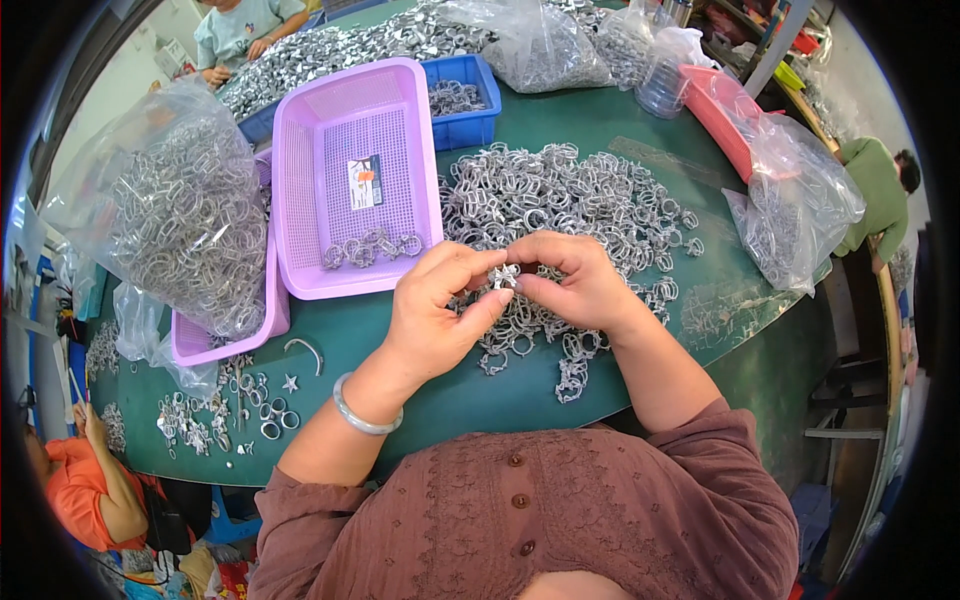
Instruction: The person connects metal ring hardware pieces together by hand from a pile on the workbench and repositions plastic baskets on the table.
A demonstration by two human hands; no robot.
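Between my fingertips is a small silvery metal ring piece (pixel 503 276), pinched from both sides. My left hand (pixel 440 300), with a pale bangle (pixel 366 408) on its wrist, closes thumb and fingers on its left side. From the right, my right hand (pixel 572 283) grips it with thumb and bent forefinger. Beneath and beyond both hands spreads a large pile of silvery ring pieces (pixel 570 205). Left of my hands, a lilac perforated basket (pixel 300 180) stands tilted, with a few ring pieces (pixel 372 248) along its lower side and a printed card (pixel 364 183) inside.
A clear bag of ring pieces (pixel 185 215) rests in another lilac basket (pixel 277 318) at left. Loose rings (pixel 272 415) and a star (pixel 290 383) lie near the front edge. A blue bin (pixel 465 125), pink basket (pixel 715 115) and bags stand farther back. Other people sit around the table.
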